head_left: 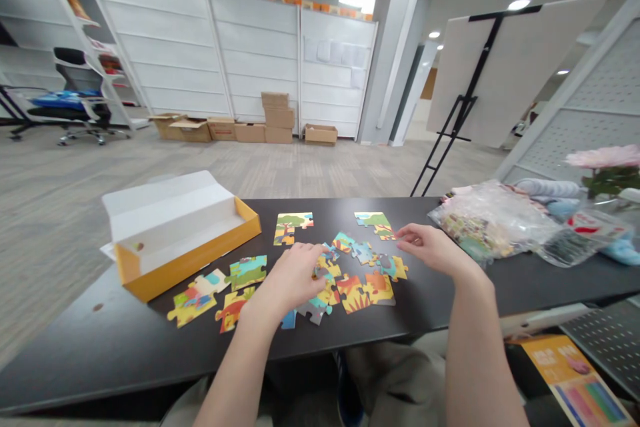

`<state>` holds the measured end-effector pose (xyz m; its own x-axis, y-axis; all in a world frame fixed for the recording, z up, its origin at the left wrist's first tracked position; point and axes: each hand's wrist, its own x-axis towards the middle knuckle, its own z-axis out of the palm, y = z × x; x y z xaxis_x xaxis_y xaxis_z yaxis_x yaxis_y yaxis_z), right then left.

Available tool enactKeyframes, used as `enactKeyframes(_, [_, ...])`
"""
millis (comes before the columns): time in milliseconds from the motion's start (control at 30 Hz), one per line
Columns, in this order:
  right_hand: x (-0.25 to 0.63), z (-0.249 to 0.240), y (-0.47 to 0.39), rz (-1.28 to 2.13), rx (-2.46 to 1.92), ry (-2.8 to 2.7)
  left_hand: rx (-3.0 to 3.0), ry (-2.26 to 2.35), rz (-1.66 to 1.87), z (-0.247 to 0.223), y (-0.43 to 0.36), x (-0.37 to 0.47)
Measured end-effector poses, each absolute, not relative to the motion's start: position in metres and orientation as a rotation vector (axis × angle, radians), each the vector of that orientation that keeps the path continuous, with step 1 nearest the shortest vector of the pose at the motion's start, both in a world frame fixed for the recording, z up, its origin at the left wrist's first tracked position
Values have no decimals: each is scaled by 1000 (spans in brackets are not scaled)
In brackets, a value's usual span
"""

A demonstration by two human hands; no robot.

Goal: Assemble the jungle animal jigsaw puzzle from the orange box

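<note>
My left hand (299, 275) is over a cluster of jigsaw pieces (327, 273), thumb and fingers apart and partly covering it. At the right, my right hand (425, 245) has its loosely bent fingers apart, the tips by the edge of a joined jigsaw corner (377, 223) with a green tree. A similar corner section (291, 225) lies farther left. Orange and yellow pieces (365, 291) and blue pieces (363, 251) lie between my hands. More loose pieces, such as a green one (247, 271) and a red-yellow one (233, 309), rest left of my left forearm.
An open yellow box (187, 267) with a white lid stands at the table's left. Clear plastic bags (493, 220) and a pink flower (605, 157) are at the right. Below the table edge lies an orange package (575, 373). Cardboard boxes (277, 120) line the far shelves.
</note>
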<state>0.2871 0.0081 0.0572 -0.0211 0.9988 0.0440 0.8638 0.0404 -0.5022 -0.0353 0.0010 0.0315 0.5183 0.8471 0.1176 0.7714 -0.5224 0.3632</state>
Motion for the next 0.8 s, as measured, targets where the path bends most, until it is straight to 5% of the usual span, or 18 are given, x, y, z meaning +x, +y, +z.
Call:
enactKeyframes(133, [308, 53, 3, 362, -2036, -1874, 2508, 1537, 310, 36, 0, -44])
enactKeyframes(367, [268, 62, -14, 761, -1838, -2152, 2534, 1235, 314, 39, -21, -7])
enactKeyframes(800, [229, 37, -15, 647, -1836, -2472, 2498, 1111, 333, 22, -17, 2])
